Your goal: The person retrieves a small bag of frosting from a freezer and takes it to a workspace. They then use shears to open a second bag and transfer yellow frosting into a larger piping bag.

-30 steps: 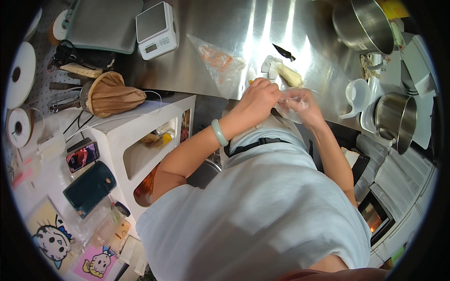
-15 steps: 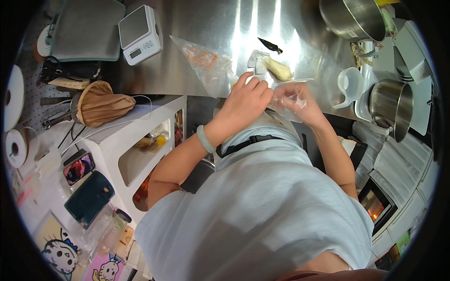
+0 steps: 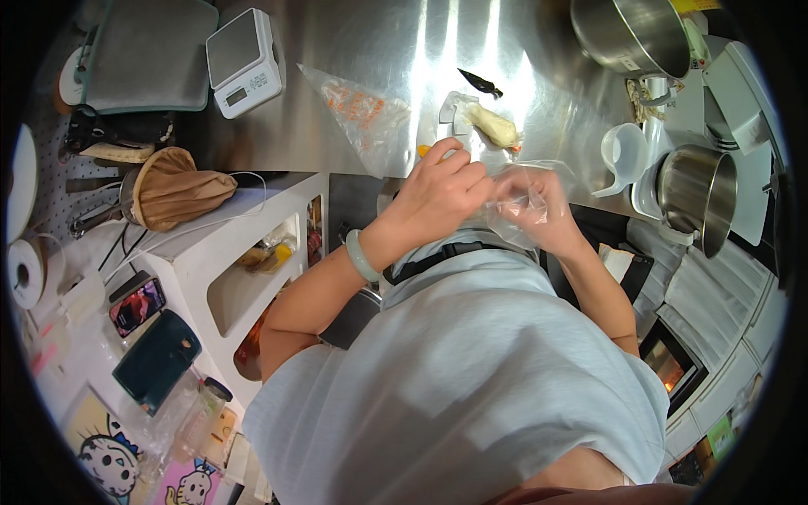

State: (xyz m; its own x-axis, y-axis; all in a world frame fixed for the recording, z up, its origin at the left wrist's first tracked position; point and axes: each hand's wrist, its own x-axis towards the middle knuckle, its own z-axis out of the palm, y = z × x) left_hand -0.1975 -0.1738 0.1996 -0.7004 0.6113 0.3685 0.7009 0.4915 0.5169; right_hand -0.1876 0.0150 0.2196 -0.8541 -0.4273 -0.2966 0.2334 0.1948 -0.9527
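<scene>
Both my hands meet at the counter's front edge, close to my waist. A clear plastic bag [image 3: 511,217], thin and crinkled, wraps about the fingers of my right hand [image 3: 539,202], which grips it. Against it, my left hand [image 3: 446,187] is closed with curled fingers, its fingertips hidden. A small yellow piece [image 3: 423,151] shows just beyond the left knuckles; whether that hand holds it I cannot tell. On the steel counter ahead lie a filled piping bag [image 3: 497,128] with pale cream inside, a small dark piping bag [image 3: 481,82] and a flat clear piping bag [image 3: 358,109] with orange print.
A white kitchen scale [image 3: 245,63] stands at the far left of the counter [image 3: 362,34]. At right are a large steel bowl [image 3: 631,38], a clear plastic jug [image 3: 624,156] and a steel pot [image 3: 697,198]. A white shelf unit [image 3: 202,252] stands left of me.
My right hand has dropped slightly, and the clear plastic bag now spreads further over its fingers. The left hand stays beside it, almost unmoved. The whole view has shifted a little.
</scene>
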